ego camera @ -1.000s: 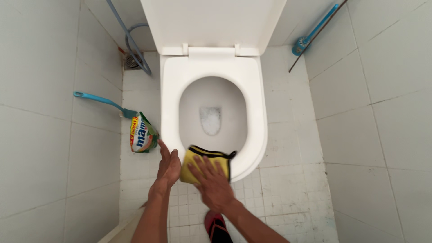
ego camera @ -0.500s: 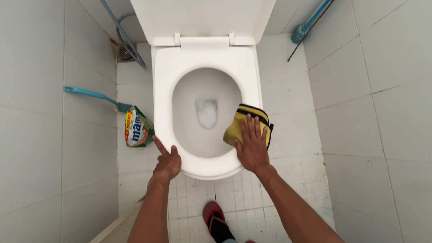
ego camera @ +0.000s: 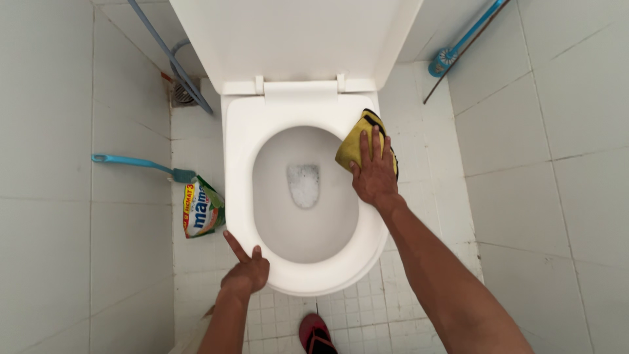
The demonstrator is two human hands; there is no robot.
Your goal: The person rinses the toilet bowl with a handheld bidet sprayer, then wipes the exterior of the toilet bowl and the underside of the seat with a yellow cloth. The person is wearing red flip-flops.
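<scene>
The right hand (ego camera: 373, 172) is pressing a yellow cloth (ego camera: 357, 141) flat, fingers spread, on the toilet seat (ego camera: 239, 151) at its far right corner. The left hand (ego camera: 246, 270), loosely curled and holding nothing, is bracing on the near left rim. The far edge and left side look not yet wiped.

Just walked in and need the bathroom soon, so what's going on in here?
A person is leaning over a white toilet with its lid up. Their right hand presses a yellow cloth flat on the far right side of the toilet seat. Their left hand rests against the seat's near left edge, one finger out. On the tiled floor to the left lie a green refill pouch and a blue-handled brush. A red sandal shows below the bowl.
</scene>
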